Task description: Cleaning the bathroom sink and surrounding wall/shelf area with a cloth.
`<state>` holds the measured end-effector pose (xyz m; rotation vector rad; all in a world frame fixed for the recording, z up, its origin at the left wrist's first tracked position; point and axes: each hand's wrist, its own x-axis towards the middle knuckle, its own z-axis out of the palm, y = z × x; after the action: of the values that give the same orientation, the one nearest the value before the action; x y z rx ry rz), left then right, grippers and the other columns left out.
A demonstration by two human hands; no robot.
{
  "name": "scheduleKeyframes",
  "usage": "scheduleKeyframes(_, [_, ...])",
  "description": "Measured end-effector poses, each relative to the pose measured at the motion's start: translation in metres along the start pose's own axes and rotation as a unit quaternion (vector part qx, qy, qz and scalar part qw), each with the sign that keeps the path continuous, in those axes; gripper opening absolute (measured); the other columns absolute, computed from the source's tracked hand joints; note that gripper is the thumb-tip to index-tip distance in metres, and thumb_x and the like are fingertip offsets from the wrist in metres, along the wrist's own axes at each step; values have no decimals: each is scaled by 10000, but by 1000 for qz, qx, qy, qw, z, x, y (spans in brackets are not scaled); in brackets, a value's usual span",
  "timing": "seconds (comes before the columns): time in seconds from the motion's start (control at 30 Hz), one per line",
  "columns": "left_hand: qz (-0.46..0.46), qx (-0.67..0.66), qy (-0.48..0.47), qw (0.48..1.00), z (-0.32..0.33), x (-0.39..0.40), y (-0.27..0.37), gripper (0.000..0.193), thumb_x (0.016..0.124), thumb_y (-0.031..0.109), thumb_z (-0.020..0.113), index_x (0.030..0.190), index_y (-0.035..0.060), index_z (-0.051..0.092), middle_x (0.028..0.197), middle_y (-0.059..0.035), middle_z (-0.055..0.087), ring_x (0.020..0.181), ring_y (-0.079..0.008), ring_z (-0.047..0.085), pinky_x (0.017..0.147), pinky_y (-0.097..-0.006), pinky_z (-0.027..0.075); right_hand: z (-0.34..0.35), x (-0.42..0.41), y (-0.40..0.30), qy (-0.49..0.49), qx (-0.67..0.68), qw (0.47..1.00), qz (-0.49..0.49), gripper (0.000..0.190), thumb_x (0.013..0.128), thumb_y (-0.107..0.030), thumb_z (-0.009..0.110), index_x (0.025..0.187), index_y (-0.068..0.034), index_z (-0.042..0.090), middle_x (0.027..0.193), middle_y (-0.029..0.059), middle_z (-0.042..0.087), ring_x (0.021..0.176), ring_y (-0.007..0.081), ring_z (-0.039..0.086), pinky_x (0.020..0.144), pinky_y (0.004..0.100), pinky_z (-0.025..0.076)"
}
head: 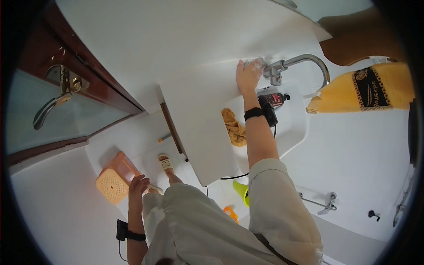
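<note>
My right hand (250,76) reaches over the white sink (294,126) to the back ledge, beside the base of the chrome gooseneck faucet (276,71). Its fingers are at a small shiny, translucent object (260,62); whether they grip it is unclear. Whitish foam or water shows on the hand. Below the wrist, a dark pump bottle (274,100) with a printed label lies tilted in the basin. A crumpled mustard-brown cloth (234,129) rests at the basin's left edge. My left hand (138,185) hangs low with loosely bent fingers, holding nothing, near a peach plastic stool (114,185).
A white countertop (205,132) extends left of the sink. The door lever (53,106) is at far left. A yellow towel (341,89) hangs right of the faucet. Below are a lime-green bucket (241,192), an orange object (231,213) and a wall-mounted mixer tap (328,205).
</note>
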<state>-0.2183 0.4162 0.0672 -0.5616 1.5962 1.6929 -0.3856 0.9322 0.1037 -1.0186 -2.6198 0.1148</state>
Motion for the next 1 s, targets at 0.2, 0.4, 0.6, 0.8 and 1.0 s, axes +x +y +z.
scheduleKeyframes(0.2, [-22, -3, 36, 999, -15, -8, -13, 290, 887, 199, 508, 1130, 48, 555, 988, -72, 637, 908, -144, 602, 824, -276, 459, -22, -128, -81, -49, 50, 970, -231, 710, 887, -370, 526, 1332, 129, 287, 1370, 354, 284, 1273, 475, 298, 1068, 492, 267])
scheduleKeyframes(0.4, [-21, 5, -13, 1000, -5, 3, -18, 290, 900, 199, 489, 1147, 59, 549, 1016, -82, 638, 938, -150, 600, 837, -281, 451, -10, -34, 15, -22, 34, 997, -72, 723, 873, -380, 542, 1367, 76, 278, 1375, 344, 286, 1277, 492, 283, 1055, 509, 288])
scheduleKeyframes(0.6, [-23, 1, -13, 1000, -22, 3, -29, 284, 906, 200, 477, 1142, 58, 546, 1020, -81, 640, 939, -154, 600, 834, -286, 449, -24, -137, -53, -18, 39, 950, -310, 733, 866, -399, 551, 1371, 59, 282, 1362, 313, 327, 1260, 490, 306, 1047, 499, 294])
scheduleKeyframes(0.8, [-32, 1, -30, 999, -34, 5, -45, 282, 905, 206, 479, 1140, 63, 541, 1007, -78, 644, 930, -151, 604, 830, -282, 448, 8, -31, 6, 69, -30, 996, -52, 654, 889, -384, 528, 1275, 121, 373, 1291, 309, 425, 1227, 470, 366, 1033, 519, 296])
scheduleKeyframes(1.0, [-60, 3, -9, 998, -53, -4, -56, 281, 879, 195, 494, 1119, 63, 556, 995, -75, 651, 923, -150, 613, 830, -276, 448, -1, -114, -78, 33, 83, 955, -282, 428, 928, -266, 473, 1221, 45, 480, 1250, 251, 484, 1213, 363, 426, 1002, 424, 367])
